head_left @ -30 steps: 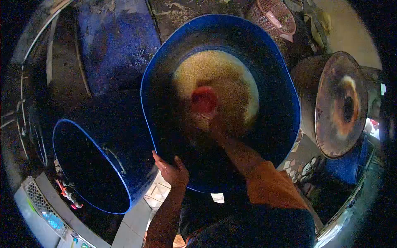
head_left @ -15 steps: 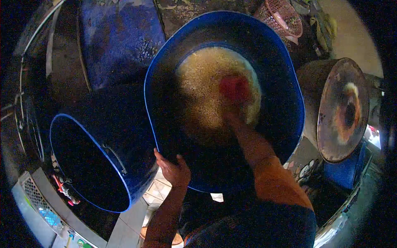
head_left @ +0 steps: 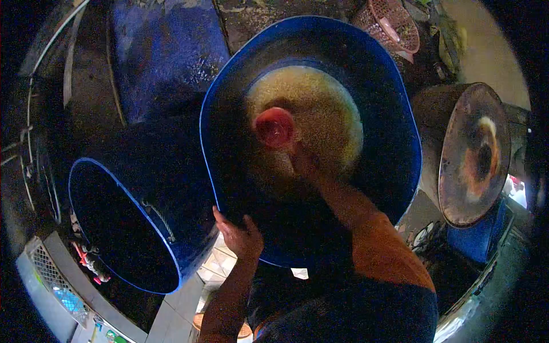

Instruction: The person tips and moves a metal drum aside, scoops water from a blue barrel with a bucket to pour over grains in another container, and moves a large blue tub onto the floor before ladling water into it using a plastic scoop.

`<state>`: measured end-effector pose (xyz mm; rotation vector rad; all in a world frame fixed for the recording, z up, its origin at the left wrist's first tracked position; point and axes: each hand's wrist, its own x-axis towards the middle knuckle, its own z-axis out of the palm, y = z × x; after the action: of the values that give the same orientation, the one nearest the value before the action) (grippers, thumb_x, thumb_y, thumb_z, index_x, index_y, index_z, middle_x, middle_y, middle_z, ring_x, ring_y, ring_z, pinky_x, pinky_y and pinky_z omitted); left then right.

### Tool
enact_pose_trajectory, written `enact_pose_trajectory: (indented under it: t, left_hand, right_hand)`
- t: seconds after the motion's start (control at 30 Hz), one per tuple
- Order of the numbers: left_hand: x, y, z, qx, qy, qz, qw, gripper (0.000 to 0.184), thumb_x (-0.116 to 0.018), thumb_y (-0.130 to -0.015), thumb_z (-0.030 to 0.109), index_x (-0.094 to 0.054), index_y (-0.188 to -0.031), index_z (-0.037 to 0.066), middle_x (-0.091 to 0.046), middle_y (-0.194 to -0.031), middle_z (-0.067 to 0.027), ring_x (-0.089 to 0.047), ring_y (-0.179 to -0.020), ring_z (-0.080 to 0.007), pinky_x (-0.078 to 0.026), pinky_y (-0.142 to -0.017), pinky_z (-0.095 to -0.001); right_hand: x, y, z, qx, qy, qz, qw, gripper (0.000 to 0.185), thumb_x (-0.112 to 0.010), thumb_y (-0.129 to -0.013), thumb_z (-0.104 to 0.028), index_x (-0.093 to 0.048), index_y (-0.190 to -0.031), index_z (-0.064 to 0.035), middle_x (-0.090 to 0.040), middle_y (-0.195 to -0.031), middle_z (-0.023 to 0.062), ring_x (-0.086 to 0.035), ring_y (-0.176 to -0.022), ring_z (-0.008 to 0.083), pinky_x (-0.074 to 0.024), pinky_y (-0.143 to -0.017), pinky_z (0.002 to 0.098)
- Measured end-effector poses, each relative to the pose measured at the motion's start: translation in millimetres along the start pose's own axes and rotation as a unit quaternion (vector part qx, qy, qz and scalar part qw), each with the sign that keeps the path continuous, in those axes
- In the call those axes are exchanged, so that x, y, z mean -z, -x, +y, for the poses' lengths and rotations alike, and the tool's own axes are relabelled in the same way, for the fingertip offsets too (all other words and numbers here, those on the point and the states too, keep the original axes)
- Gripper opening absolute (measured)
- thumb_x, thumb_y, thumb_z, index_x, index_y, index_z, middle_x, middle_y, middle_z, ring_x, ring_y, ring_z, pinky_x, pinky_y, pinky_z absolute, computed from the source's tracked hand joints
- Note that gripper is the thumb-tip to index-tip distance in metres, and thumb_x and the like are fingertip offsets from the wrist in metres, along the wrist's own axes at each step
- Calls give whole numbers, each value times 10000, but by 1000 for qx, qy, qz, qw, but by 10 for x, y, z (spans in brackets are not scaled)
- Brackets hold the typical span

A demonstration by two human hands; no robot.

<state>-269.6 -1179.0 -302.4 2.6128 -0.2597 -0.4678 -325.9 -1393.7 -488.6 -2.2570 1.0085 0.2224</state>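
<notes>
A large blue barrel (head_left: pixel 383 74) stands open in front of me, with pale yellowish grains or beans (head_left: pixel 326 103) covering its bottom. My right hand (head_left: pixel 303 157) reaches deep inside and is closed on a red bowl-like scoop (head_left: pixel 274 127), which lies over the left part of the grains. Shadow partly hides those fingers. At the barrel's lower left rim, my left hand (head_left: pixel 241 235) rests against the outside, its thumb and fingers apart.
Left of the barrel is a second dark blue barrel (head_left: pixel 177 251) with an open mouth. A rusty metal drum (head_left: pixel 472 154) stands at the right. Behind are a pink basket (head_left: pixel 394 26) and a blue surface (head_left: pixel 166 51).
Over the last half second the red scoop and my right hand have swept from the right side of the grains to the left. My left hand stays at the rim.
</notes>
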Motion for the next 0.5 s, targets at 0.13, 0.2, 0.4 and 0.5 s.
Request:
enact_pose_trajectory:
  t: [0.13, 0.2, 0.4, 0.5]
  left_hand:
    - [57, -27, 84, 22, 32, -11, 999, 752, -555, -790, 156, -123, -1377, -29, -337, -1264, -314, -374, -1142, -460, -306, -970, -478]
    - [33, -35, 108, 37, 46, -6, 998, 742, -546, -800, 178, -128, -1380, -21, -344, -1257, -313, -379, -1130, -460, -310, -962, -478]
    - [1, -4, 26, -25, 34, 23, 999, 739, -527, -815, 219, -122, -1372, -51, -341, -1263, -319, -394, -1110, -460, -331, -945, -465]
    - [58, -2, 18, -47, 37, 14, 998, 728, -526, -811, 197, -132, -1365, -64, -342, -1265, -323, -400, -1113, -462, -335, -948, -465]
  right_hand:
    - [263, -392, 140, -19, -14, 54, 998, 375, -360, -953, -292, -439, -1248, -74, -549, -1101, 131, -533, -1005, 255, -417, -883, 397]
    - [508, -595, 329, -45, -29, 93, 994, 375, -361, -952, -293, -438, -1250, -78, -549, -1101, 131, -534, -1004, 255, -417, -883, 396]
    - [964, -257, 791, -103, -92, 163, 977, 377, -363, -951, -296, -434, -1257, -88, -549, -1102, 132, -536, -1003, 256, -416, -884, 393]
    - [872, 325, 753, -125, -116, 175, 970, 378, -364, -950, -297, -432, -1261, -93, -549, -1102, 132, -537, -1002, 257, -415, -884, 392]
